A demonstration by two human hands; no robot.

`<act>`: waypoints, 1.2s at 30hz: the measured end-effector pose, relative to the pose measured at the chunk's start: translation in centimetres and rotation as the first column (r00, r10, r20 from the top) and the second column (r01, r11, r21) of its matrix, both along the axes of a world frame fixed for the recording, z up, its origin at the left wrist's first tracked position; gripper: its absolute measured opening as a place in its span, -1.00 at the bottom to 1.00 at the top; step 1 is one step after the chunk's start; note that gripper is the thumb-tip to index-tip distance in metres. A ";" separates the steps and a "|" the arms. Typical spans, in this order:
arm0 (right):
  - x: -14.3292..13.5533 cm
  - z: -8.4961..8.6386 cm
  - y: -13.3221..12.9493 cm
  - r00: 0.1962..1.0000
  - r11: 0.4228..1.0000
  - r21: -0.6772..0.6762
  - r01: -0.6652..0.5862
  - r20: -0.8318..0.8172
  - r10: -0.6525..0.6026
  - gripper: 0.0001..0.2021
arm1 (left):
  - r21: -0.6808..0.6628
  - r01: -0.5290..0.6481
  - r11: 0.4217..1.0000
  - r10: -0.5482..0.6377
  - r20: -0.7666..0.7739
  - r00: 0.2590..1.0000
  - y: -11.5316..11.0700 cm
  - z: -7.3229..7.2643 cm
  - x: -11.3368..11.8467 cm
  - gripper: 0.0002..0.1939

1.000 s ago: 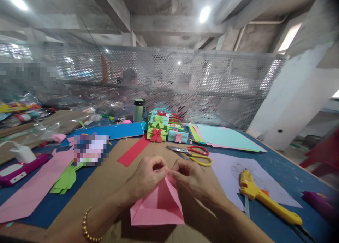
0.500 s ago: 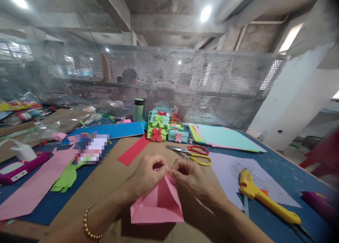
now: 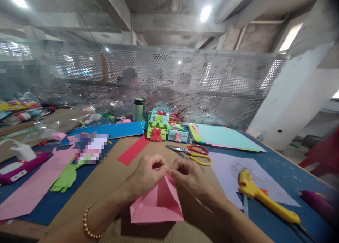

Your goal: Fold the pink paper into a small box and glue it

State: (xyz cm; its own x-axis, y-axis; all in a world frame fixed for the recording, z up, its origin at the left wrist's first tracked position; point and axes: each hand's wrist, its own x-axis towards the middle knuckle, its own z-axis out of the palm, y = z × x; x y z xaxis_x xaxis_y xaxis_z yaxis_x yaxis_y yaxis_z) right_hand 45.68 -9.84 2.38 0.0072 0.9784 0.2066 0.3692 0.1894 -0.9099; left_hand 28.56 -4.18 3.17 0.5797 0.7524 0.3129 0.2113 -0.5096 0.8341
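A folded pink paper bag (image 3: 159, 209) is held over the brown cardboard, its wide end toward me and its narrow top pinched between my hands. My left hand (image 3: 148, 172) grips the top edge with thumb and bent forefinger. From the other side, my right hand (image 3: 186, 174) pinches the same edge, its fingertips almost meeting those of my left. The fingers hide the pinched edge itself. Just beyond my right hand lie scissors (image 3: 193, 153) with one red and one yellow handle. A red paper strip (image 3: 134, 150) rests past my left hand.
A yellow glue gun (image 3: 267, 200) lies on white paper at right. Small paper bags with bows (image 3: 157, 126) are stacked ahead, near a green bottle (image 3: 138, 110). Coloured sheets (image 3: 227, 135) lie back right; pink paper (image 3: 34, 186) and green cutouts (image 3: 65, 176) lie left.
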 end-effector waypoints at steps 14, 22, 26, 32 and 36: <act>0.2 -0.4 0.2 1.000 0.999 0.025 -0.027 -0.012 0.027 -0.63 | -0.003 0.000 1.000 0.000 0.002 1.000 0.1 0.2 0.1 -0.88; 0.0 -0.2 0.1 0.999 1.000 0.001 -0.010 -0.047 0.010 -0.59 | 0.018 0.009 1.000 -0.009 0.007 1.000 0.2 0.0 0.1 -0.89; 0.1 -0.3 0.2 0.998 0.999 -0.013 -0.038 -0.056 0.037 -0.59 | 0.012 0.011 1.000 -0.011 0.007 1.000 0.2 0.1 0.1 -0.89; 0.3 -0.1 0.1 0.996 0.997 -0.045 -0.059 -0.067 0.056 -0.66 | 0.006 0.004 1.000 -0.004 -0.001 1.000 0.2 0.1 0.1 -0.88; 0.4 0.1 0.0 0.996 0.995 -0.058 -0.076 -0.053 0.073 -0.68 | 0.009 0.015 1.000 -0.015 -0.004 1.000 0.2 0.1 0.1 -0.87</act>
